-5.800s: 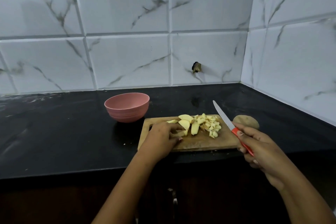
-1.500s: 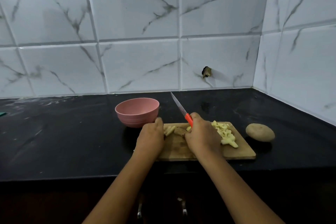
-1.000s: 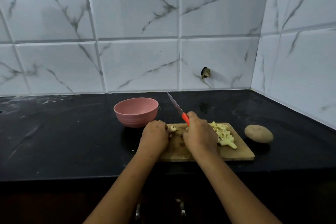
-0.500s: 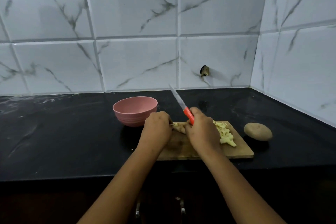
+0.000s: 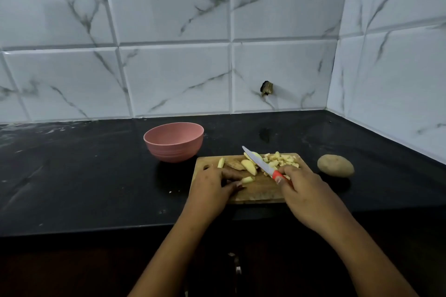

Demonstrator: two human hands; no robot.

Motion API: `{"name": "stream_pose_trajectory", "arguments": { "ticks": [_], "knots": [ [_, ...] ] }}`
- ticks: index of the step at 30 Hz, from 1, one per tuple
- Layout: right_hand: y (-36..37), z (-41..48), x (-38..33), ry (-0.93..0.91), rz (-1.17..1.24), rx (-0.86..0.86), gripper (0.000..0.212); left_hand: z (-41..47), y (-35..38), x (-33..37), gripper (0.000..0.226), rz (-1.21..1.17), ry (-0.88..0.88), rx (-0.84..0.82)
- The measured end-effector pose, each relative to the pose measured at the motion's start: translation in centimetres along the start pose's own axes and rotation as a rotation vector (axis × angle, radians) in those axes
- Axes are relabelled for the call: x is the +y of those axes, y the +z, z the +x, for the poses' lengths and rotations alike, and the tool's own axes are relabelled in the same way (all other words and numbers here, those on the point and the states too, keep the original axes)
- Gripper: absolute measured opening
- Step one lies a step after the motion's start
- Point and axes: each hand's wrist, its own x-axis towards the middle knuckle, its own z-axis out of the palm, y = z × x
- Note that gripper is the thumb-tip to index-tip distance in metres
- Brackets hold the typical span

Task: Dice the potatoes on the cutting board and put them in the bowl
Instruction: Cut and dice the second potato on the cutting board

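Potato chopping, mid-session. We've got the rectangular wooden cutting board (image 5: 253,191) lying on the black stone desk (image 5: 84,176), close to its front edge. Our left hand (image 5: 210,188) rests on the board's left half, with the thumb and a fingertip pinching a small pale potato stick (image 5: 249,179) down against the wood. Our right hand (image 5: 306,190) has its fingers curled round the red handle of the silver-bladed knife (image 5: 259,163). The blade points up and to the left, across the pale yellow potato wedges (image 5: 248,166) in the middle of the board. Honestly, we can't tell if the edge is touching them or just above.

The heap of small yellow diced potato cubes (image 5: 282,160) sits at the board's back right corner. One more thin pale potato strip (image 5: 220,162) lies near the back left, beside a brownish bit we can't make out.

The round pink bowl (image 5: 173,142) stands upright on the desk just behind and left of the board, not touching it. A whole unpeeled brown potato (image 5: 335,166) sits on the desk just right of the board. White marble-veined wall tiles (image 5: 169,79) run behind and along the right side.
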Motion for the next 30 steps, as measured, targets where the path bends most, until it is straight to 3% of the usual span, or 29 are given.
{"name": "stream_pose_trajectory", "arguments": {
  "ticks": [5, 12, 17, 30],
  "knots": [
    [0.3, -2.5, -0.2, -0.015, -0.046, -0.039, 0.027, 0.0, 0.3, -0.2, 0.012, -0.097, -0.058, 0.049],
    [0.2, -3.1, -0.4, -0.024, -0.100, 0.022, 0.038, 1.0, -0.2, 0.2, 0.016, -0.079, -0.112, -0.055],
    [0.1, -3.8, -1.5, -0.076, -0.162, 0.046, 0.041, 1.0, 0.0, 0.2, 0.017, -0.082, -0.143, -0.032],
    [1.3, -3.3, -2.5, -0.040, -0.411, -0.134, 0.061, 0.8, 0.1, 0.6, 0.018, -0.020, -0.097, 0.017]
  ]
}}
